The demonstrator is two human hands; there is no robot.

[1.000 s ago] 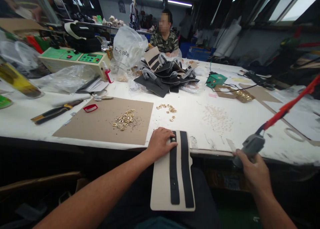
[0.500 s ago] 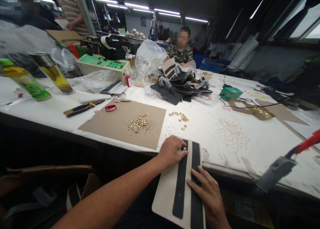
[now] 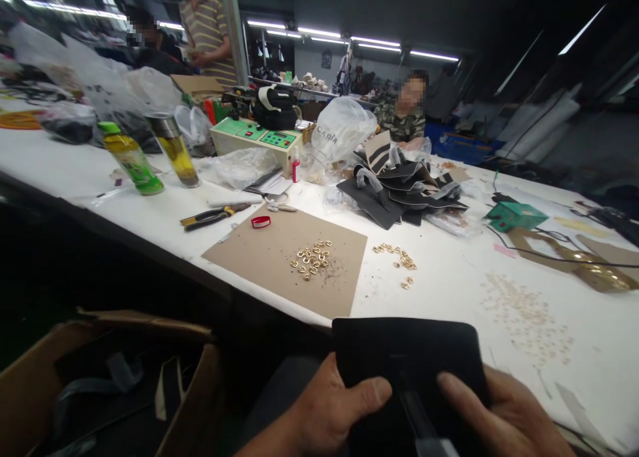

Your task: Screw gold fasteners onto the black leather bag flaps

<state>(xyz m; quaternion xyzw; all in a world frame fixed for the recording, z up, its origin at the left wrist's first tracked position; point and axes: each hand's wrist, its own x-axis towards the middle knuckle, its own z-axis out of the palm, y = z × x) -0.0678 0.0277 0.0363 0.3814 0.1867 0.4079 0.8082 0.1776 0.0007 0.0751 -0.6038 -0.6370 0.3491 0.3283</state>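
Note:
A flat black panel (image 3: 405, 344) with rounded corners is held up at the table's front edge, dark face towards me. My left hand (image 3: 327, 407) grips its left side, thumb on top and fingers hidden beneath. Around the right side closes my right hand (image 3: 504, 414), its thumb also lying on the black face. Between the thumbs runs a strip wrapped in clear plastic (image 3: 417, 410). Just beyond the panel, gold-coloured oval rings (image 3: 312, 261) lie on a brown cardboard sheet (image 3: 249, 257). More gold rings (image 3: 404, 261) lie on the white tabletop beside it.
Similar black panels (image 3: 399, 184) are heaped towards the back. Pliers (image 3: 214, 215), a green-capped bottle (image 3: 132, 161) and a control box (image 3: 259, 141) stand or lie at the left. Small pale pieces (image 3: 529, 317) are scattered at right. An open carton (image 3: 200, 397) sits below left. Co-workers are beyond.
The panel has been turned over, from its pale face with two black strips to its black face. Both hands have shifted to its sides. The view has swung left.

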